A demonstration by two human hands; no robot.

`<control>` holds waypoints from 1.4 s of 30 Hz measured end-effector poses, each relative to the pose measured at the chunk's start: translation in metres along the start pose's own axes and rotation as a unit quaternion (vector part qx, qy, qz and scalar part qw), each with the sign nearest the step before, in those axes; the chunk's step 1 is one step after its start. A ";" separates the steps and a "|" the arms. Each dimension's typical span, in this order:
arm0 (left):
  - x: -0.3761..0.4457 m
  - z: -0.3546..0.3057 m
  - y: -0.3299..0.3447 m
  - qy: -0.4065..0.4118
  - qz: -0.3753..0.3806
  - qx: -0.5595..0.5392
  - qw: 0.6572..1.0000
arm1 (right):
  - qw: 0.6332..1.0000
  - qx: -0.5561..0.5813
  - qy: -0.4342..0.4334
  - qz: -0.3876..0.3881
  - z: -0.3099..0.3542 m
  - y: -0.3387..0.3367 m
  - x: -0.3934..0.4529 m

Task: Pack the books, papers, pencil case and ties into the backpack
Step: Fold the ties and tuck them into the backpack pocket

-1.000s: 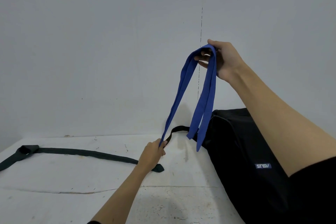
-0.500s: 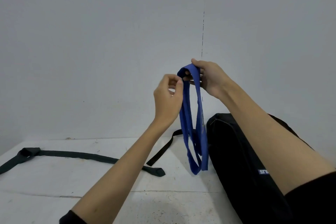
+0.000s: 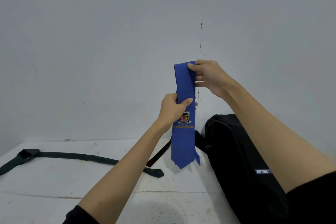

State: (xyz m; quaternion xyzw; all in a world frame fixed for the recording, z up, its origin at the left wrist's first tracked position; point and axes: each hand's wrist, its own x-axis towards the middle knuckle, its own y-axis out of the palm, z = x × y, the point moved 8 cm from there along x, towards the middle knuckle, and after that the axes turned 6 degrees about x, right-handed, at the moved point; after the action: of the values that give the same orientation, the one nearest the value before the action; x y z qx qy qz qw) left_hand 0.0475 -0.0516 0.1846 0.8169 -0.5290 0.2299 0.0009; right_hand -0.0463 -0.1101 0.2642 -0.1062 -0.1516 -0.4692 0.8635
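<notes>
The folded royal-blue fabric tie [image 3: 184, 138] hangs vertically in the air above the white scuffed tabletop [image 3: 76, 183], to the left of the black fabric backpack [image 3: 241, 162]. Its fold is at the top, its pointed ends hang at the bottom just clear of the tabletop, and an embroidered crest with yellow lettering faces the camera at mid-length. The right hand [image 3: 209, 76] pinches the top fold, with the thumb on the front face of the cloth and the fingers curled behind it. The left hand [image 3: 172, 109] grips the tie lower down, just above the crest, with the thumb across the front and the fingers wrapped behind. Both hands are thus clamped on the same tie, one above the other and apart. The backpack lies on the tabletop at the right, extending from the grey wall [image 3: 91, 42] toward the camera, with a small blue-and-white logo label on its near side. A black webbing strap [image 3: 160, 152] runs from the backpack's far end diagonally across the tabletop behind the blue tie. Farther left of the backpack, a long dark green fabric tie [image 3: 72, 156] lies flat on the tabletop, its narrow end pointing toward the backpack and its knotted end toward the left edge of view.
</notes>
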 end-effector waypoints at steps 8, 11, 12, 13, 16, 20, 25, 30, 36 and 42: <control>0.004 0.003 -0.014 -0.006 0.002 0.044 0.999 | 0.999 -0.037 0.001 -0.017 0.002 -0.002 0.000; -0.001 0.007 0.004 -0.055 0.120 -0.090 0.987 | 0.997 -0.077 0.002 -0.017 0.004 -0.001 0.000; -0.003 0.005 0.010 -0.066 0.155 -0.160 0.973 | 0.997 -0.080 0.002 -0.019 0.004 0.000 0.001; -0.004 0.001 0.013 -0.072 0.176 -0.230 0.954 | 0.996 -0.080 0.004 -0.023 0.003 -0.001 0.001; 0.002 -0.008 0.013 -0.073 0.188 -0.328 0.923 | 0.994 -0.110 0.006 -0.024 0.000 0.000 0.000; 0.006 -0.007 0.013 -0.100 0.208 -0.286 0.930 | 0.961 -0.274 -0.010 -0.026 0.002 -0.002 0.001; 0.007 -0.004 0.012 -0.116 0.199 -0.227 0.946 | 0.899 -0.436 0.001 -0.025 -0.005 0.000 0.006; 0.011 -0.008 0.008 -0.118 0.195 -0.227 0.947 | 0.883 -0.469 0.013 -0.002 -0.010 0.005 0.007; 0.014 -0.011 0.003 -0.148 0.178 -0.268 0.935 | 0.911 -0.411 0.010 0.021 -0.006 0.009 0.006; 0.017 -0.008 -0.001 -0.175 0.145 -0.288 0.930 | 0.900 -0.435 -0.006 0.018 -0.008 0.004 0.005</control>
State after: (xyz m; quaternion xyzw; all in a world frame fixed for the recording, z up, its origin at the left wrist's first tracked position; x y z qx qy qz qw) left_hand 0.0508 -0.0634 0.1984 0.7229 -0.6773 -0.0809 0.1104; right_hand -0.0393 -0.1143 0.2585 -0.4764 0.0644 -0.4726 0.7386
